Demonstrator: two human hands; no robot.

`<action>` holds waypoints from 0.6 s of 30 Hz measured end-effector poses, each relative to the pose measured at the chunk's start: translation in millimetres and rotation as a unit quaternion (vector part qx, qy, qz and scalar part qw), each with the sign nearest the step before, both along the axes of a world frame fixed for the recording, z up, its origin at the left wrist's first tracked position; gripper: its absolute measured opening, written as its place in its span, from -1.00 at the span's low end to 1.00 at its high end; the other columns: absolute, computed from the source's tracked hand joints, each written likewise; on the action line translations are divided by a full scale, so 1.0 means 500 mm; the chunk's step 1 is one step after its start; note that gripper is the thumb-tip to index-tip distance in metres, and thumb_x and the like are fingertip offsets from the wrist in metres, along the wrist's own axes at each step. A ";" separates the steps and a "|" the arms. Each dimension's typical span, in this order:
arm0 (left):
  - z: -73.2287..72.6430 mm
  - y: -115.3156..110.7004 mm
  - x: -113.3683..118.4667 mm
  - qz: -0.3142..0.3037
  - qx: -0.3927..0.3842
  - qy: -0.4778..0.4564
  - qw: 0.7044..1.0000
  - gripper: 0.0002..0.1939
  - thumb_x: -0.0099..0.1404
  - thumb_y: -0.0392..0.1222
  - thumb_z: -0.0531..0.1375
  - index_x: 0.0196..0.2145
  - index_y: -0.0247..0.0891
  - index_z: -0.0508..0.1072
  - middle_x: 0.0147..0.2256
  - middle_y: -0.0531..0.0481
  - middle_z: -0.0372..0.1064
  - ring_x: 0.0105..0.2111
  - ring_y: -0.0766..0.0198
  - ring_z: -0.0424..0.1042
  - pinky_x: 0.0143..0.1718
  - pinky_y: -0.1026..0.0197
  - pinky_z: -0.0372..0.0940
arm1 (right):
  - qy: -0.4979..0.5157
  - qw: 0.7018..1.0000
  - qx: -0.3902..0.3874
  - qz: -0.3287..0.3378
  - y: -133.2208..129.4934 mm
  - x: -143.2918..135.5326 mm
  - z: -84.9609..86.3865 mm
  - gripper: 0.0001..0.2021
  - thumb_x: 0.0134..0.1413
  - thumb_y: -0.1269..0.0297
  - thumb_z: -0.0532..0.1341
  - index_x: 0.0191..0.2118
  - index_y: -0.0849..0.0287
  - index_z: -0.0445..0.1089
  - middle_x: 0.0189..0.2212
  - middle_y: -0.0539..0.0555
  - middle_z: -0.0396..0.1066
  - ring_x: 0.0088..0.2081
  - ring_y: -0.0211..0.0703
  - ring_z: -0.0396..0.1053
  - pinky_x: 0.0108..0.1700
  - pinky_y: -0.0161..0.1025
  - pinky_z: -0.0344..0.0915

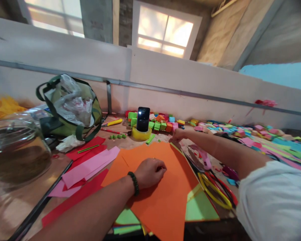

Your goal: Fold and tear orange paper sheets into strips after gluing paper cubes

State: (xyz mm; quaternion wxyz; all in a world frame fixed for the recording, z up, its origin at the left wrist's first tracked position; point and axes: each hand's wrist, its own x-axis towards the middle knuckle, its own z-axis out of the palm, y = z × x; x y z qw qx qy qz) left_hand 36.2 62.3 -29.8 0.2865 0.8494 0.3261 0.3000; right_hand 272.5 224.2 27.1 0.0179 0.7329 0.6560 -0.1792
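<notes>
My left hand (152,172), with a dark bead bracelet (133,183) at the wrist, rests on a large orange paper sheet (163,204). Its fingers are curled shut and nothing shows in them. At the sheet's far right corner is my right hand (178,134), its fingers pressed together close to the paper edge; what they pinch is too small to make out. Green sheets (202,206) stick out from under the orange one. Yellow-handled scissors (213,190) lie to the right of the paper, below my right forearm.
Behind the paper, a phone (143,119) stands upright in a yellow tape roll (141,133). Folded paper blocks (163,126) lie beside it. Pink strips (90,167), a glass jar (17,150) and a camouflage bag (96,108) occupy the left. Coloured strips (278,144) cover the right.
</notes>
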 end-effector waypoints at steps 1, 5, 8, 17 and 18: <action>0.000 0.000 0.000 -0.001 0.000 0.001 1.000 -0.75 0.20 -0.27 0.08 -0.32 -0.25 0.57 -0.39 -0.04 0.52 -0.41 0.28 0.41 -0.36 0.30 0.22 | 0.010 1.000 -0.006 0.006 0.003 -0.010 0.003 -0.77 0.24 0.22 0.15 -0.06 0.19 0.37 -0.11 0.11 0.40 -0.20 -0.18 0.41 -0.19 -0.15 0.41; 0.001 0.000 -0.001 -0.003 0.000 0.004 1.000 -0.76 0.20 -0.26 0.09 -0.32 -0.25 0.57 -0.38 -0.04 0.53 -0.41 0.28 0.41 -0.35 0.30 0.22 | 0.058 0.997 -0.038 0.041 0.013 -0.070 0.000 -0.79 0.23 0.26 0.16 -0.07 0.22 0.37 -0.20 0.08 0.43 -0.29 -0.24 0.42 -0.26 -0.21 0.42; 0.000 0.002 -0.001 0.001 0.002 0.007 1.000 -0.75 0.21 -0.25 0.07 -0.31 -0.26 0.57 -0.38 -0.04 0.53 -0.40 0.28 0.41 -0.35 0.30 0.22 | 0.069 0.994 -0.060 0.063 0.010 -0.114 -0.014 -0.76 0.22 0.25 0.17 -0.06 0.25 0.36 -0.19 0.09 0.42 -0.26 -0.21 0.42 -0.25 -0.19 0.42; 0.003 0.000 -0.001 -0.004 0.003 0.017 1.000 -0.75 0.20 -0.26 0.08 -0.31 -0.24 0.57 -0.38 -0.04 0.53 -0.39 0.27 0.43 -0.34 0.30 0.23 | 0.024 0.997 -0.031 0.060 0.005 -0.112 0.006 -0.70 0.22 0.21 0.17 0.01 0.24 0.32 -0.05 0.12 0.36 -0.11 -0.09 0.39 -0.11 -0.06 0.38; 0.004 0.000 -0.001 -0.004 0.002 0.016 1.000 -0.75 0.20 -0.26 0.08 -0.31 -0.25 0.57 -0.37 -0.04 0.53 -0.38 0.27 0.43 -0.33 0.30 0.23 | 0.018 0.998 -0.017 0.050 0.004 -0.099 0.018 -0.69 0.21 0.21 0.18 0.02 0.23 0.32 -0.04 0.13 0.36 -0.11 -0.09 0.38 -0.12 -0.06 0.39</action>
